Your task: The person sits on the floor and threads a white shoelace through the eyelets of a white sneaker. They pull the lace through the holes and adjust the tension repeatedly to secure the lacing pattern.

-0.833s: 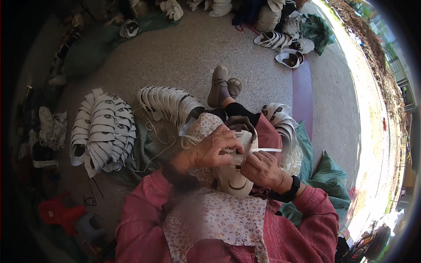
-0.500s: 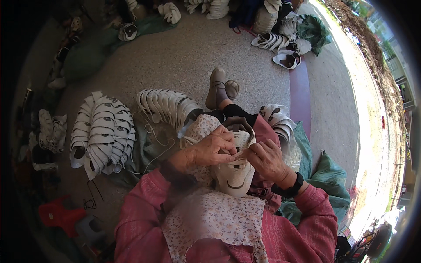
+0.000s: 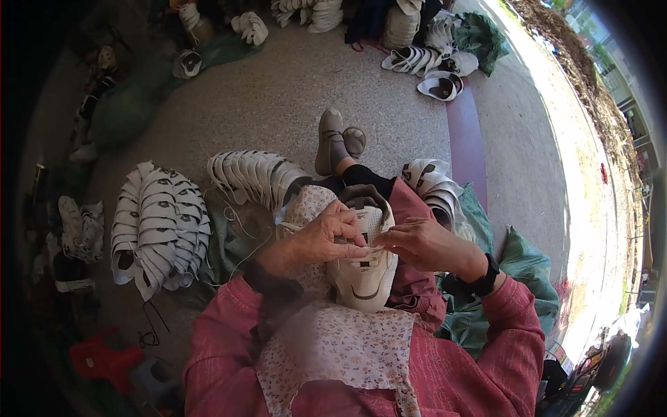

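A white shoe upper [image 3: 363,286] with a dark collar lining lies on my lap, its rounded toe toward me. Over its lacing area my left hand [image 3: 326,235] is closed, thumb and fingertips pinching a thin pale shoelace. From the other side my right hand [image 3: 429,244] comes in, pinching the lace close to the left fingertips. Much of the lace is hidden by the fingers, and so are some of the eyelets. My wrists rest low above the patterned apron [image 3: 347,340].
Nested stacks of white shoe uppers stand at left [image 3: 161,229], beyond my lap [image 3: 253,177] and at right [image 3: 432,187]. Green sacks [image 3: 524,267] lie at the right. A red plastic object [image 3: 104,361] sits lower left. More uppers [image 3: 441,85] lie at the far right.
My right hand has turned flatter, its fingertips now meeting the left ones over the lacing. The left hand stays pinched at the upper. The whole view has shifted slightly.
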Demonstrator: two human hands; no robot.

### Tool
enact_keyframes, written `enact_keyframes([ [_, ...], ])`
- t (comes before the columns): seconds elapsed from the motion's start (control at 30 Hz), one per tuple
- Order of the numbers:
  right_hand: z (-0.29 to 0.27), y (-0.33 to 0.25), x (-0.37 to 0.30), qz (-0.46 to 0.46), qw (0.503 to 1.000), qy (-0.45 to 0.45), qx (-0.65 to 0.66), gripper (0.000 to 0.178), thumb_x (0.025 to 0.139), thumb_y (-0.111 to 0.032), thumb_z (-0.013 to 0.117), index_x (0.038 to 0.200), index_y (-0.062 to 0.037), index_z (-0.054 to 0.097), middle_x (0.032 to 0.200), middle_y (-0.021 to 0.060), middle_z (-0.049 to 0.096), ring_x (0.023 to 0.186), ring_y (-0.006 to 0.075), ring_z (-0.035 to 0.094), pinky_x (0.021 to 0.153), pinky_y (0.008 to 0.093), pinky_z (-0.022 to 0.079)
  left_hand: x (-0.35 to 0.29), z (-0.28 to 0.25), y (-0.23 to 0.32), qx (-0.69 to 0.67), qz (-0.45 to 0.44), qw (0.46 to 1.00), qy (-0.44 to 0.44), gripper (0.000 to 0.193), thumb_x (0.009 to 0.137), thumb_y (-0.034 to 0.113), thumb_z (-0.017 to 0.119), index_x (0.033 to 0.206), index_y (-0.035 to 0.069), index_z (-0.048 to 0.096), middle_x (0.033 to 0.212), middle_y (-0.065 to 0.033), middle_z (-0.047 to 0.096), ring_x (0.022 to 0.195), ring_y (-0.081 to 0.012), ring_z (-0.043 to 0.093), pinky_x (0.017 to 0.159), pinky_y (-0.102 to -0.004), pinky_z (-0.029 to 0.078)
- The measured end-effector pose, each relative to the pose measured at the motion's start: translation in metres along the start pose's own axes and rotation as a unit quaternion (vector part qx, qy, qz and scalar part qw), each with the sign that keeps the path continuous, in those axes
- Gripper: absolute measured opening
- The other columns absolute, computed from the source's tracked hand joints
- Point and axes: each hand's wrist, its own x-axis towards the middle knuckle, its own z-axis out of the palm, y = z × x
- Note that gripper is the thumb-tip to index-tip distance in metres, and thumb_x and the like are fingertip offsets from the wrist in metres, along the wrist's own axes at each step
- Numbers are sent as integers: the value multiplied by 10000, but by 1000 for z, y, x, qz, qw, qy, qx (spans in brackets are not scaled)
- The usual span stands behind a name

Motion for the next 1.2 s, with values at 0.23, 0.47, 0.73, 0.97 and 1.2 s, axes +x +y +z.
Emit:
enact_keyframes([
  [0.23, -10, 3, 23, -49, 994, -83, -59, 267, 792, -30, 637, 1054, -71, 668, 849, 111, 711, 820, 321, 710, 717, 450, 548, 2, 2, 2, 1, -7, 1000, 4, 184, 806, 270, 846, 905, 123, 795, 860, 68, 531, 1006, -177, 391, 1012, -365, 293],
  [0.47, -4, 0, 30, -53, 977, -83, -188, 137, 739, -83, 691, 851, -59, 617, 731, 70, 615, 708, 261, 657, 680, 399, 491, 6, 7, 1, 44, 0, 999, 31, 201, 807, 289, 843, 900, 118, 793, 860, 51, 563, 981, -183, 405, 952, -339, 340],
  [0.73, 27, -9, 0, -128, 926, 176, -309, 186, 721, -124, 704, 800, -81, 542, 625, -14, 422, 552, 146, 503, 608, 321, 379, 5, 11, 6, 68, -2, 997, 41, 232, 829, 329, 819, 877, 105, 783, 851, 39, 577, 1000, -201, 414, 981, -350, 346],
  [0.97, 26, -3, -16, 187, 946, 230, 128, 231, 881, -199, 743, 961, -30, 607, 850, 70, 576, 804, 197, 621, 757, 329, 485, 5, 11, -4, 41, -11, 998, 38, 232, 827, 328, 822, 879, 105, 785, 865, 52, 575, 1009, -192, 402, 986, -353, 335],
  [1.2, -2, 20, -16, 153, 958, 23, 242, 134, 951, -103, 664, 1041, -3, 664, 1216, 104, 590, 904, 210, 647, 787, 328, 517, 7, 10, 6, 16, -23, 999, 38, 214, 822, 318, 829, 894, 119, 797, 836, 70, 553, 964, -178, 382, 955, -332, 313],
])
